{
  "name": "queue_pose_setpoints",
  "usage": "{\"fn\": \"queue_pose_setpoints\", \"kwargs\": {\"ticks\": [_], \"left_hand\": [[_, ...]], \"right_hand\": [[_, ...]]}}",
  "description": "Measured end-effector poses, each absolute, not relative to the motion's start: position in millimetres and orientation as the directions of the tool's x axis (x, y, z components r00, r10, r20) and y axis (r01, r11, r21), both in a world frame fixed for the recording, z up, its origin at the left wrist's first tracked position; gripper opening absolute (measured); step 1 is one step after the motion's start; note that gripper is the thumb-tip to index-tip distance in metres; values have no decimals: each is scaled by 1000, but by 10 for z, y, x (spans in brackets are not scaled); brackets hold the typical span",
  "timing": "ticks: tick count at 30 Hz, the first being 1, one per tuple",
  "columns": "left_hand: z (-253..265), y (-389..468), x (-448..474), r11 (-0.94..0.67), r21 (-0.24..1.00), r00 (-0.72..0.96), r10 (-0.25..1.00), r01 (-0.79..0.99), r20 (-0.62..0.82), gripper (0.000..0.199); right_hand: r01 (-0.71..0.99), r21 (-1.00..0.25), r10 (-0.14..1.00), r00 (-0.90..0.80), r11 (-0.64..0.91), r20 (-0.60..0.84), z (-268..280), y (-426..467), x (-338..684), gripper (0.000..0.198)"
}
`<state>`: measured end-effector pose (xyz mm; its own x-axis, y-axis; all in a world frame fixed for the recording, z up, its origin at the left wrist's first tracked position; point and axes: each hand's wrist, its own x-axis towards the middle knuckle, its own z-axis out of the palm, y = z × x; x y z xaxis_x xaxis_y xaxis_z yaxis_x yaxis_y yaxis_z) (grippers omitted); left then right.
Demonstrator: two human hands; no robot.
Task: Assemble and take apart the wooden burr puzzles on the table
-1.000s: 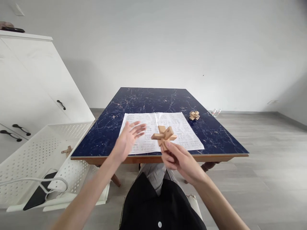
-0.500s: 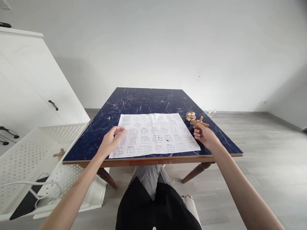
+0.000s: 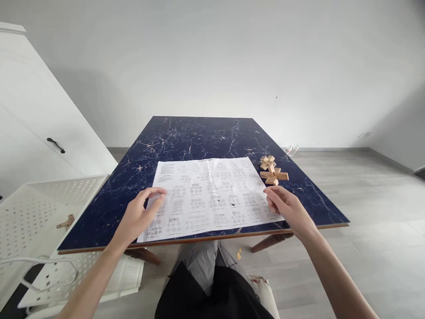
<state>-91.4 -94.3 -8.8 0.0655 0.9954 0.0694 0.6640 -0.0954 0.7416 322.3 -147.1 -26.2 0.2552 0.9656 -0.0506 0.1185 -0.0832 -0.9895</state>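
Note:
A printed instruction sheet (image 3: 199,195) with rows of small diagrams lies on the dark blue marble-patterned table (image 3: 199,133), creased down its middle. Over its left edge is my left hand (image 3: 141,212), thumb and fingers apart, holding nothing. My right hand (image 3: 288,206) is at the sheet's right edge, fingers loosely bent and empty; whether it touches the paper I cannot tell. Just beyond it stands a cross-shaped wooden interlocking puzzle (image 3: 275,176). Behind that puzzle sits a second, lighter wooden puzzle (image 3: 266,162).
On the left, a white perforated basket (image 3: 36,204) holds a wooden piece (image 3: 65,221) and a white cable (image 3: 49,261). A white cabinet (image 3: 33,110) rises behind it. Clear bottles (image 3: 291,150) stand on the floor by the wall.
My right hand has let go of the cross-shaped wooden puzzle, now resting on the table, and moved down to the sheet's edge. The view has shifted, bringing the table closer.

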Motion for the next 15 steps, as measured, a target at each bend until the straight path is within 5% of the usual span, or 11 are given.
{"fn": "queue_pose_setpoints", "kwargs": {"ticks": [7, 15], "left_hand": [[-119, -929, -933, 1, 769, -42, 999, 640, 34, 40], [-60, -980, -840, 104, 769, -131, 991, 630, -27, 41]], "right_hand": [[295, -954, 996, 84, -57, -34, -322, -1372, 2908, 45], [299, -945, 987, 127, -131, -97, -413, -1308, 2764, 46]]}}
